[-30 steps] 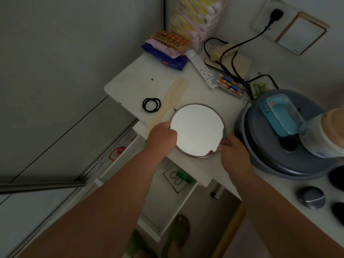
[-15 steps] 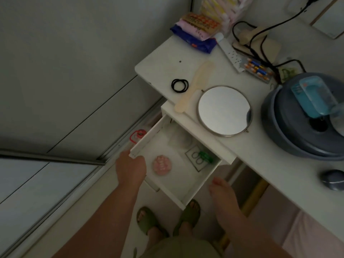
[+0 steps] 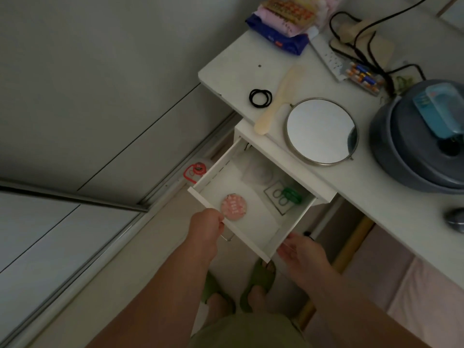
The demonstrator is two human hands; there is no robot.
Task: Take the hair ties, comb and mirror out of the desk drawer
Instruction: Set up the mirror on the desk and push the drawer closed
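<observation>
The black hair ties (image 3: 260,97), the cream comb (image 3: 278,101) and the round metal-rimmed mirror (image 3: 322,130) lie on the white desk (image 3: 391,197). Below them the white drawer (image 3: 253,243) stands pulled out. My left hand (image 3: 206,228) is closed over the drawer's front edge near its left corner. My right hand (image 3: 298,249) touches the drawer's front right corner with its fingers apart. Inside the drawer lie a pink round item (image 3: 232,206), green scissors (image 3: 291,195) on a clear packet, and a pale bag.
A grey round appliance (image 3: 411,146) with a blue container on top stands at the desk's right. A power strip (image 3: 326,55), cables, batteries and snack packets (image 3: 281,26) crowd the back. My feet in green slippers (image 3: 259,280) stand under the drawer. A wall and sliding-door track run on the left.
Both hands let go of the mirror, which stays on the desk, and dropped to the drawer front. My right hand has moved up to the drawer's right corner.
</observation>
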